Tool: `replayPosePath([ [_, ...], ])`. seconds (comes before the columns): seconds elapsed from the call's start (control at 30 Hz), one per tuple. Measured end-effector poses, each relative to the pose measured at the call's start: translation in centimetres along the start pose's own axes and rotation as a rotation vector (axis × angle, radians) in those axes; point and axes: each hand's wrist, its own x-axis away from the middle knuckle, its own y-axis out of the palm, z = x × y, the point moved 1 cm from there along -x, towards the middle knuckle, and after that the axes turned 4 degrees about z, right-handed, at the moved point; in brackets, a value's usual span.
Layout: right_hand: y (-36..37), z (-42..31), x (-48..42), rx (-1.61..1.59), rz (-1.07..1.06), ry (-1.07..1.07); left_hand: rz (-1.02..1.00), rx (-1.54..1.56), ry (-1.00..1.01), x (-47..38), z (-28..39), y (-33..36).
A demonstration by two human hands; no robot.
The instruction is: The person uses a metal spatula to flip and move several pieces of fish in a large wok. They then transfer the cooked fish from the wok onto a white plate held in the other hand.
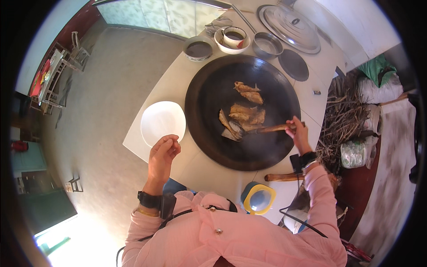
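Note:
A large dark wok [213, 150] is set in the tiled counter before me, with several browned pieces of fish [242, 111] inside. My right hand [298, 133] grips the wooden handle of a spatula [272, 128] at the wok's right rim. The spatula's metal head lies at the lower-left fish pieces, one of which seems to rest on or against it. My left hand [165, 150] is raised with thumb and fingertips together, over the near edge of a white plate [162, 121] left of the wok. Whether it pinches something small I cannot tell.
Behind the wok stand a bowl of dark liquid [198, 49], a cup in a white bowl [234, 37], a metal ladle or pan [267, 45] and a big metal lid [290, 28]. A yellow-rimmed container [259, 199] is near my body. Brushwood [345, 116] lies right of the counter.

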Motion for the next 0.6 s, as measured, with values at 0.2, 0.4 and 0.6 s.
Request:
replayPosePath([
  [0.2, 1.4, 4.6, -0.9, -0.268, -0.106, 0.020, 0.007, -0.024, -0.010, -0.3, 0.2, 0.0],
  [0.4, 1.9, 2.1, 0.2, -0.254, -0.126, -0.107, 0.013, -0.027, 0.006, -0.2, 0.6, 0.0],
  [0.6, 4.5, -1.2, 9.3, 0.335, -0.474, -0.655, -0.044, -0.049, 0.005, 0.0, 0.6, 0.3],
])
